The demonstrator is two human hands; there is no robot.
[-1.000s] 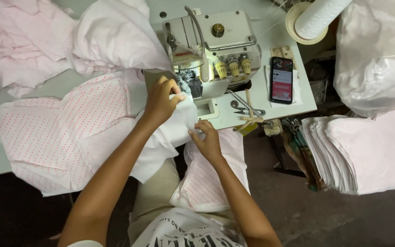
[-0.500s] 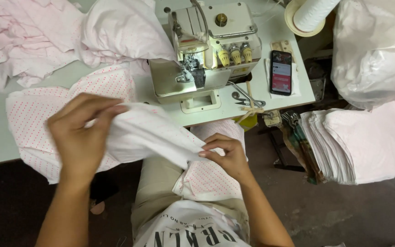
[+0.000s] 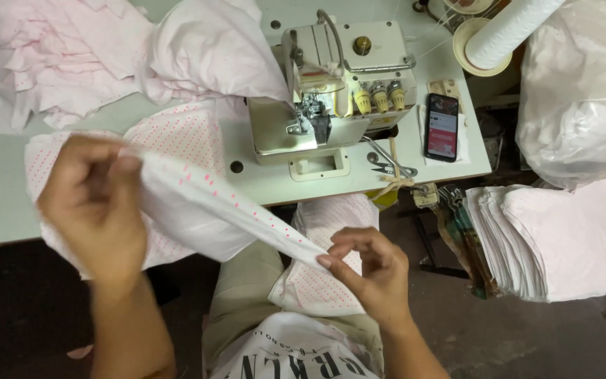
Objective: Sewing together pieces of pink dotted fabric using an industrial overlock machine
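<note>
A pale counter (image 3: 8,210) carries a sewing machine (image 3: 331,91) and a phone (image 3: 442,127). Beside it, stacked cloth (image 3: 562,238) sits above a dark, grimy floor (image 3: 499,337).

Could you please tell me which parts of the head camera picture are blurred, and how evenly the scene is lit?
In the head view, the left hand is smeared by motion blur, while the right hand pinching the dotted pink cloth is only slightly soft; the sewing machine and phone are sharp; the white table is brightly lit, and the floor below falls into shadow.
</note>
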